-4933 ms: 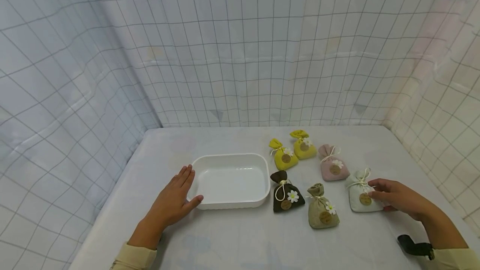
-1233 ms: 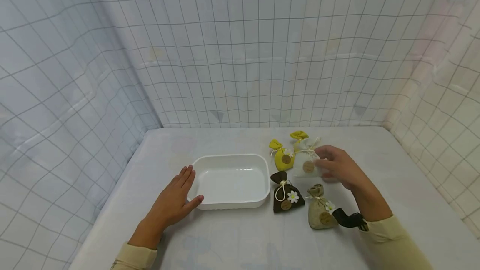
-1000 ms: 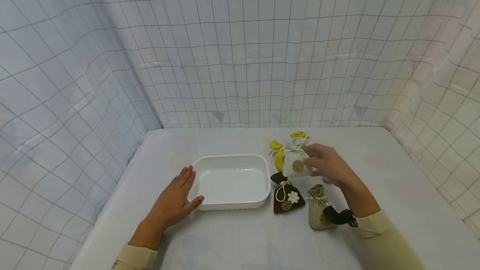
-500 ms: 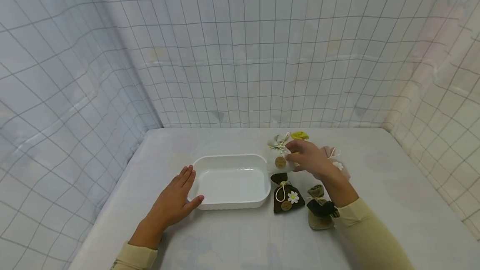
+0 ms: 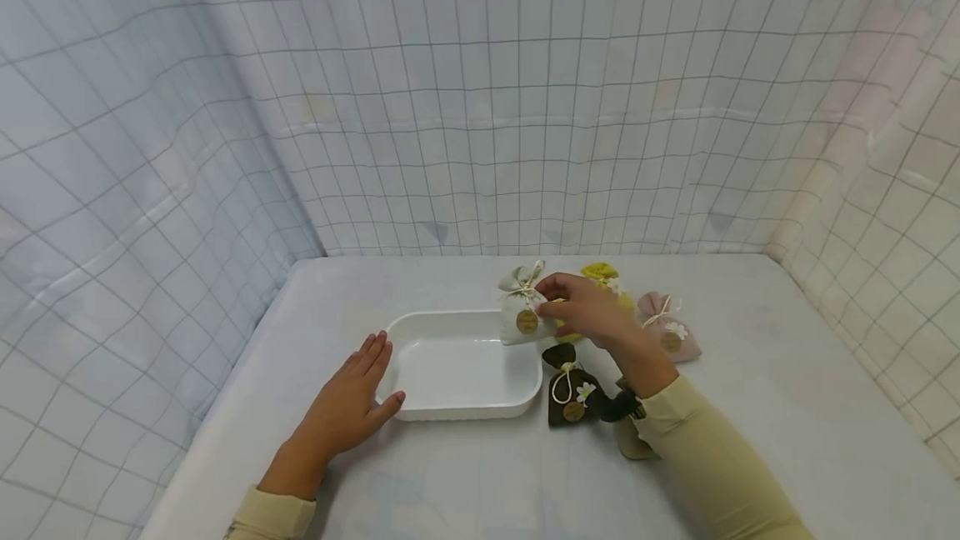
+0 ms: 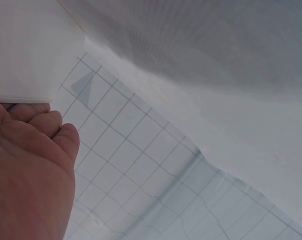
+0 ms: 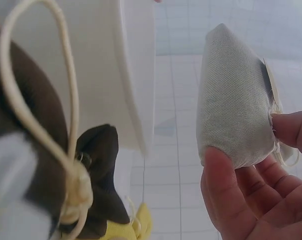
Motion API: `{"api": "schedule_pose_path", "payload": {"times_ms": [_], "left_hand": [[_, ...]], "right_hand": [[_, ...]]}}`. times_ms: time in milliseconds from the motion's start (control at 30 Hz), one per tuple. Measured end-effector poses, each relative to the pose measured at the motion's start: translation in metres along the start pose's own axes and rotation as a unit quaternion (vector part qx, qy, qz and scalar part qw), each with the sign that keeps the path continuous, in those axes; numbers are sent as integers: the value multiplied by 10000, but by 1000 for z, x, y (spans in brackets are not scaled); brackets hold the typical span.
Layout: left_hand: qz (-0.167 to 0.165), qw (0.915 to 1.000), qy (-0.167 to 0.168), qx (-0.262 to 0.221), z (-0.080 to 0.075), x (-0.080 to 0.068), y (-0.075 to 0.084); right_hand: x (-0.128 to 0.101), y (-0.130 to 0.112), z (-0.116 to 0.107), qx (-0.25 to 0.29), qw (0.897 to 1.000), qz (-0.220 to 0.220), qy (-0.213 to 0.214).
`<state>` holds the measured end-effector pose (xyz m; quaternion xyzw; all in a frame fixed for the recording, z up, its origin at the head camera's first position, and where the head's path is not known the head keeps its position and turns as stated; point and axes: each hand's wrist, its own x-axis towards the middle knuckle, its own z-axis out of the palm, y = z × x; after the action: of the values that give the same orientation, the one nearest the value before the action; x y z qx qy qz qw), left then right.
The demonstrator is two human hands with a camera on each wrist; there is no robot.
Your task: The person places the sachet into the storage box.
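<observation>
My right hand (image 5: pixel 581 307) pinches a white sachet bag (image 5: pixel 522 315) in the air, over the right rim of the white tray (image 5: pixel 457 411). The right wrist view shows thumb and fingers (image 7: pixel 231 200) round the white bag (image 7: pixel 236 100), beside the tray wall (image 7: pixel 136 75). My left hand (image 5: pixel 348 402) lies flat on the table, fingers straight, touching the tray's left rim. The left wrist view shows the left hand (image 6: pixel 28 170) against the tray (image 6: pixel 26 50). The tray is bare inside.
On the table right of the tray lie a brown bag (image 5: pixel 567 394), a pink bag (image 5: pixel 667 332), a yellow bag (image 5: pixel 603 277) behind my hand and a tan bag (image 5: pixel 626 436) partly under my sleeve. Gridded cloth walls close in the table on three sides.
My right hand took the white bag from the table's right side, lifted it and carried it leftward to the tray's right rim. The left hand has stayed put.
</observation>
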<state>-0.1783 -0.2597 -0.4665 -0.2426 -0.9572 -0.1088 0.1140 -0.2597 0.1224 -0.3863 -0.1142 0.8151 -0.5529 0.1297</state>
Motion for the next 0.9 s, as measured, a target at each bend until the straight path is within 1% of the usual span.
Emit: {"api": "schedule_pose_path", "payload": {"times_ms": [133, 267, 400, 500, 633, 767, 900], "left_hand": [[-21, 10000, -88, -27, 1, 0, 0], [-13, 10000, -78, 6, 0, 1, 1], [17, 10000, -53, 31, -2, 0, 0], [21, 10000, -48, 15, -2, -1, 1], [-27, 10000, -80, 15, -2, -1, 1], [-84, 9999, -65, -8, -2, -1, 1], [-63, 9999, -89, -9, 0, 0, 1]], "right_hand": [[7, -4, 7, 35, 9997, -155, -169], [16, -9, 13, -54, 9990, -298, -330], [25, -14, 22, 3, 9987, -262, -434], [30, -18, 26, -90, 9985, -224, -484], [34, -24, 29, -227, 9975, -314, -595], [38, -29, 31, -215, 9966, -445, -666], [42, -33, 33, -247, 9961, -490, -688]]}}
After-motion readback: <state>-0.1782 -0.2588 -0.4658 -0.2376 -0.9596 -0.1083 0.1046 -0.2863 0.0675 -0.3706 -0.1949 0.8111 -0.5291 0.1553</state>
